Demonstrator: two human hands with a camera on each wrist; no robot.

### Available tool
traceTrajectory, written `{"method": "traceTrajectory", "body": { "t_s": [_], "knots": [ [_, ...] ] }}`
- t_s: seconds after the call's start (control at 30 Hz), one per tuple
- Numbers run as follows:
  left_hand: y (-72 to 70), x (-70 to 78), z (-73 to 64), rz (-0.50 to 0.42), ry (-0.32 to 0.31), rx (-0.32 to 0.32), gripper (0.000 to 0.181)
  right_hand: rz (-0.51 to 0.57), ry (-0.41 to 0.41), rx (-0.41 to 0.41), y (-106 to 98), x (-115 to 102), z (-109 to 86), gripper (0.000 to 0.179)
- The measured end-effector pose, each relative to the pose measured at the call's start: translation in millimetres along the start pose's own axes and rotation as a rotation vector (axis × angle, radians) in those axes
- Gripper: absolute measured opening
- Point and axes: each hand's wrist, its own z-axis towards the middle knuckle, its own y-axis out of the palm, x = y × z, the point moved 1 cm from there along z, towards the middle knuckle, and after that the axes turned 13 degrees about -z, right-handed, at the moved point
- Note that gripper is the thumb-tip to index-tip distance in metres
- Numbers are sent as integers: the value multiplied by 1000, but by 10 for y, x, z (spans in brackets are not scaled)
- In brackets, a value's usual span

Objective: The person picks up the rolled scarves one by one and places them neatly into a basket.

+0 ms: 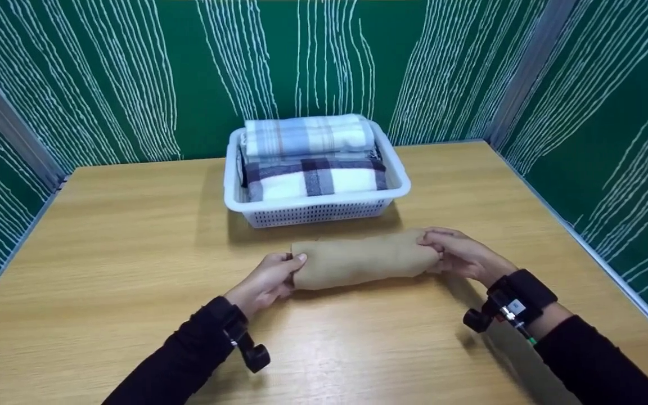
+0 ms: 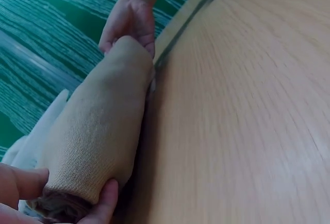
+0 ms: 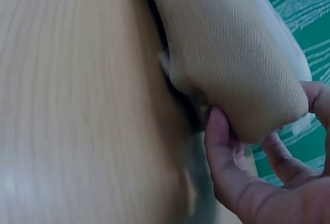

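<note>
A tan knitted cloth roll [image 1: 363,260] lies crosswise between my two hands, in front of the basket. At its left end my left hand [image 1: 270,278] pinches it, thumb on top. My right hand [image 1: 464,253] grips the right end between thumb and fingers. In the left wrist view the near end of the roll [image 2: 98,131] shows folded layers inside. From the right wrist, the fingers [image 3: 219,136] press around the other end, and a dark gap runs under the roll's edge.
Behind the roll stands a white plastic basket [image 1: 318,201]. It holds a blue-and-white plaid cloth [image 1: 310,135] and a dark-and-white plaid cloth [image 1: 318,179], both folded. The wooden table [image 1: 133,236] meets green walls [image 1: 189,73] with white streaks at the back and sides.
</note>
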Motion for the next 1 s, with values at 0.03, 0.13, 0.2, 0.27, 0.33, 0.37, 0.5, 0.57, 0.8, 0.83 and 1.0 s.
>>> {"method": "traceTrajectory", "body": {
  "t_s": [0.03,0.13,0.2,0.27,0.33,0.37,0.5,0.57,0.8,0.83,1.0],
  "knots": [
    [-26,34,-27,13,0,8,20,-1,-2,-9,31,-22,-2,16],
    [-96,156,-108,38,13,16,26,20,-20,-32,122,-96,-4,15],
    [-139,246,-159,35,31,3,32,42,-36,-48,184,-156,-6,14],
    [-177,338,-217,31,46,-21,33,53,-49,-57,243,-221,-6,14],
    [-217,425,-274,15,55,-56,31,58,-54,-66,303,-296,-9,12],
    [-236,469,-302,7,60,-76,29,57,-57,-69,331,-337,-11,11],
    [-303,637,-391,-21,81,-124,17,60,-70,-82,428,-511,-27,10],
    [-322,729,-427,-23,98,-131,12,57,-82,-86,469,-606,-39,11],
    [-338,1050,-524,-52,142,-137,13,69,-90,-49,591,-953,-66,23],
    [-336,1095,-530,-50,150,-137,13,72,-88,-39,606,-1003,-63,27],
    [-322,1333,-528,-28,168,-120,16,84,-97,-5,660,-1233,-54,36]
  ]
}}
